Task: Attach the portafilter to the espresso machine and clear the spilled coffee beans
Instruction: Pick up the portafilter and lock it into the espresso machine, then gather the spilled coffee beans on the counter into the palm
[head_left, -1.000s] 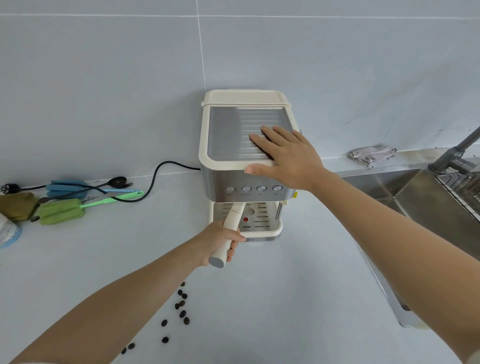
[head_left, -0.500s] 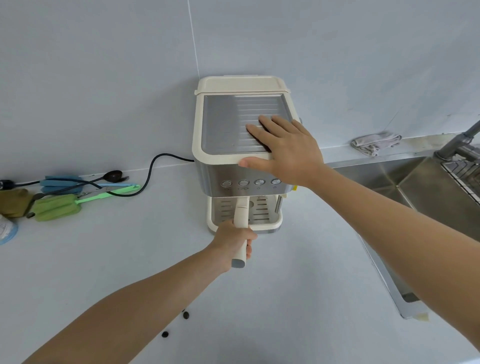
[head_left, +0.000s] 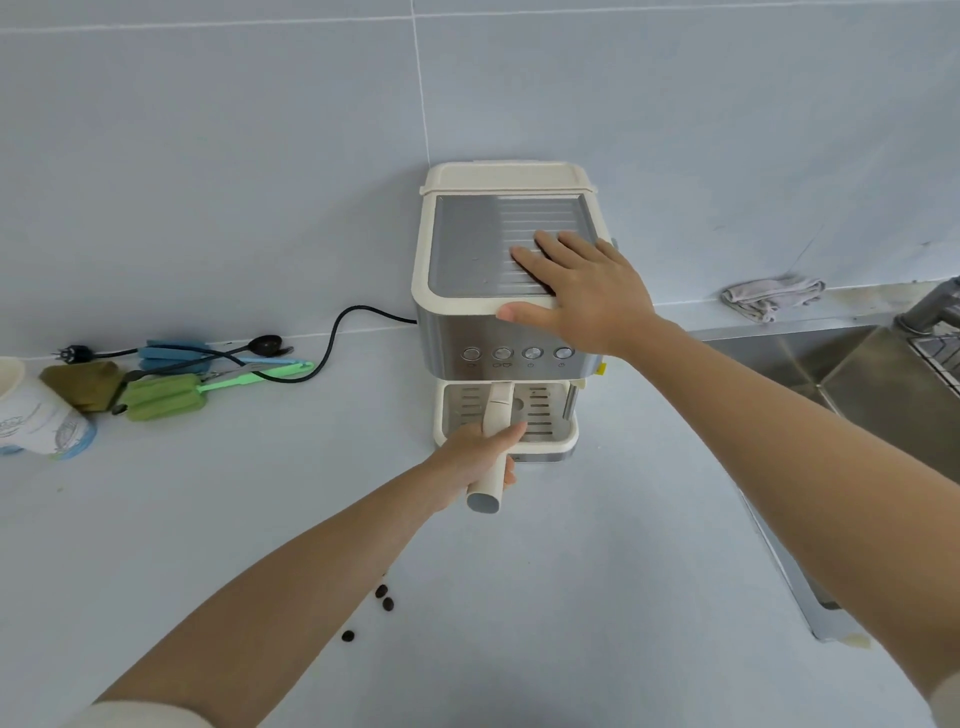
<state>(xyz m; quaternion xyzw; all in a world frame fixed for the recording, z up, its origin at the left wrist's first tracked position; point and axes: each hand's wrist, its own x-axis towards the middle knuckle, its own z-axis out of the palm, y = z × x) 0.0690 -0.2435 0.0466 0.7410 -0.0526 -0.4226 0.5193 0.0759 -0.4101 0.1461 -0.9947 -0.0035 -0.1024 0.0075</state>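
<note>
A cream and steel espresso machine (head_left: 467, 260) stands against the wall on the white counter. The portafilter's cream handle (head_left: 496, 410) sticks straight out from under the machine's head, over the drip tray (head_left: 550, 410); its basket end is hidden under the head. My left hand (head_left: 475, 457) is wrapped around the handle near its outer end. My right hand (head_left: 582, 291) lies flat on the machine's top plate, fingers spread, thumb on the front rim. A few dark coffee beans (head_left: 384, 597) lie on the counter beside my left forearm; others may be hidden beneath it.
The machine's black cable (head_left: 337, 332) runs left across blue and green brushes (head_left: 166, 395), a spoon and a brown cloth. A paper cup (head_left: 36, 421) lies at the far left. A steel sink (head_left: 857, 374) with a tap is on the right, a grey rag (head_left: 769, 296) behind it.
My left hand swung the portafilter handle from pointing down-left to straight out at the front of the machine. My right hand stayed pressed on the top. The camera view shifted slightly.
</note>
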